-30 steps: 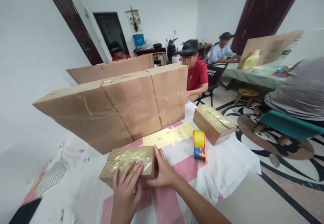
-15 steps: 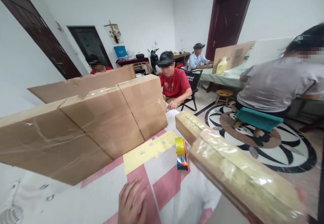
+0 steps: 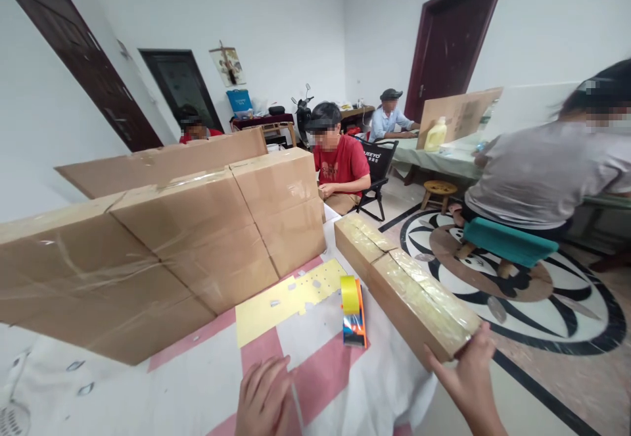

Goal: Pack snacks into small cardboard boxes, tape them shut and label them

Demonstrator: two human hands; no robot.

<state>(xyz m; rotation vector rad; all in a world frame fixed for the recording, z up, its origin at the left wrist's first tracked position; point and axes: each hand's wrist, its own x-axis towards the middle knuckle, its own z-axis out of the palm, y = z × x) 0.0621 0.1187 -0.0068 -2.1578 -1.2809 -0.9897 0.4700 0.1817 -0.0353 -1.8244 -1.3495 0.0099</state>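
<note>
I note the right hand (image 3: 468,373) with its grip wrapped on the near end of the taped box (image 3: 424,304). The box lies along the right edge of the table (image 3: 197,383), lined up end to end with a second taped box (image 3: 362,242). The left hand (image 3: 263,400) lies flat, grip empty, probably bracing, beside the tape dispenser (image 3: 352,311).

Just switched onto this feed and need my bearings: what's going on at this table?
The person's right hand grips the near end of a tape-wrapped brown cardboard box, lined up end to end with a second taped cardboard box along the table's right edge. The left hand rests on the white-and-pink tablecloth. An orange dispenser with yellow tape stands beside the boxes.
</note>
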